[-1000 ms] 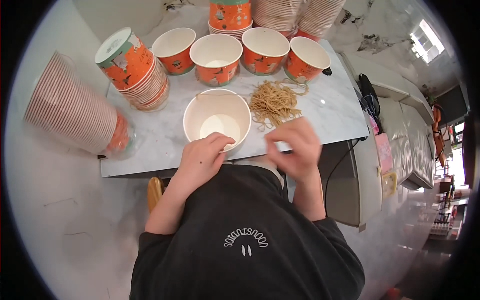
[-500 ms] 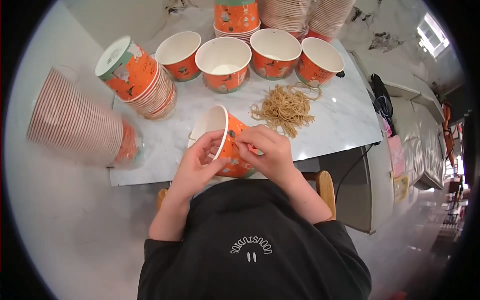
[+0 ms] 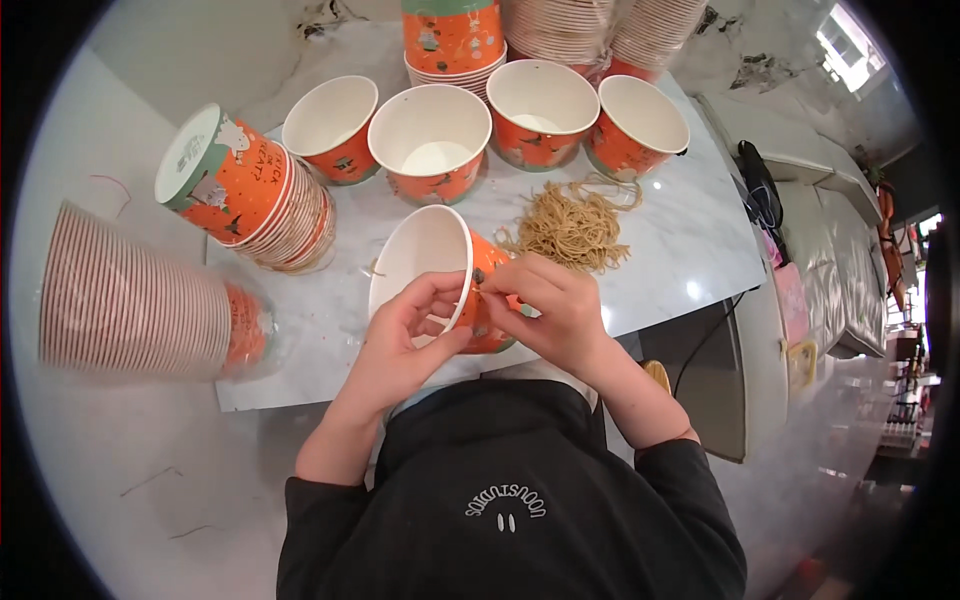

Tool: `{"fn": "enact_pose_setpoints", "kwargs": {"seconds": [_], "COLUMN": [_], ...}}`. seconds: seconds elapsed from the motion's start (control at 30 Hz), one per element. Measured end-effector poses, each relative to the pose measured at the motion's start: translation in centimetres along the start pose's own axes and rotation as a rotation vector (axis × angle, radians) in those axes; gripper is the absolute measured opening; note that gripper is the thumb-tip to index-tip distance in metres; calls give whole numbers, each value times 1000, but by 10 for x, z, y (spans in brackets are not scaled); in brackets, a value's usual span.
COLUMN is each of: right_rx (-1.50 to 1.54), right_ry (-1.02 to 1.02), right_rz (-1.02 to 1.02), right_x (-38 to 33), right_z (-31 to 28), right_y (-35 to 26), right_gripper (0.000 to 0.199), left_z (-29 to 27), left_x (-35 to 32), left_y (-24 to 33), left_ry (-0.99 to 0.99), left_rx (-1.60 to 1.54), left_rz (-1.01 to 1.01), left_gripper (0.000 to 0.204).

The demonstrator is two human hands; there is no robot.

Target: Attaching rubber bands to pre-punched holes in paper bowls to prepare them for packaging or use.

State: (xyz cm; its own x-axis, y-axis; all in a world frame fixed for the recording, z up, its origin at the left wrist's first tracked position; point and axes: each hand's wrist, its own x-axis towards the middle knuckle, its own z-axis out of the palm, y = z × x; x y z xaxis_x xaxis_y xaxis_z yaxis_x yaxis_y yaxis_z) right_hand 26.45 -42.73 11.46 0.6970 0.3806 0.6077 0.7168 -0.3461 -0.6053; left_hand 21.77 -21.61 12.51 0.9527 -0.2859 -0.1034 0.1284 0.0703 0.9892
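A paper tub [image 3: 418, 248], orange and green outside and white inside, lies tilted at the near edge of the table with its mouth to the left. My left hand [image 3: 405, 335] grips its rim, fingers inside and thumb outside. Against the tub's orange wall, the fingertips of my right hand [image 3: 548, 308] are pinched together. Whatever they may hold is too small to make out. A short end of tan string [image 3: 375, 268] sticks out at the tub's left rim. Just beyond my right hand lies a loose heap of tan string [image 3: 570, 228].
Four matching tubs stand in a row, including one [image 3: 430, 140] at the middle. A nested stack [image 3: 250, 190] leans at the left, beside a bagged stack [image 3: 140, 295] past the table edge. More stacks [image 3: 455, 40] rise at the back of the marble table [image 3: 660, 235].
The whole view has shifted a little. The tub's mouth now shows wider, while my left hand keeps its grip and my right fingertips stay pinched at the wall.
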Motion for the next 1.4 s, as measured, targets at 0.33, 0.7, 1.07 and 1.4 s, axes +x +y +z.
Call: {"fn": "enact_pose_setpoints", "kwargs": {"seconds": [0.33,0.7,1.07,1.4], "right_rx": [-27,137,99,282], "right_ry": [2,-146,-326,-5], "right_rz": [52,61,395,196], "right_x": [5,9,14,10], "right_z": [-4,6,-14,18], "right_y": [14,24,36,3], "right_gripper": [20,19,19,29], "left_z": [-3,-16,-15,-1], "left_x": [21,25,23,29], "left_y": [10,-5,11,26], "left_ry": [-49,114,279,233], "left_rx": [-1,91,548,827], "left_rz": [-84,-27,76,464], "left_gripper": [37,12,6,10]}}
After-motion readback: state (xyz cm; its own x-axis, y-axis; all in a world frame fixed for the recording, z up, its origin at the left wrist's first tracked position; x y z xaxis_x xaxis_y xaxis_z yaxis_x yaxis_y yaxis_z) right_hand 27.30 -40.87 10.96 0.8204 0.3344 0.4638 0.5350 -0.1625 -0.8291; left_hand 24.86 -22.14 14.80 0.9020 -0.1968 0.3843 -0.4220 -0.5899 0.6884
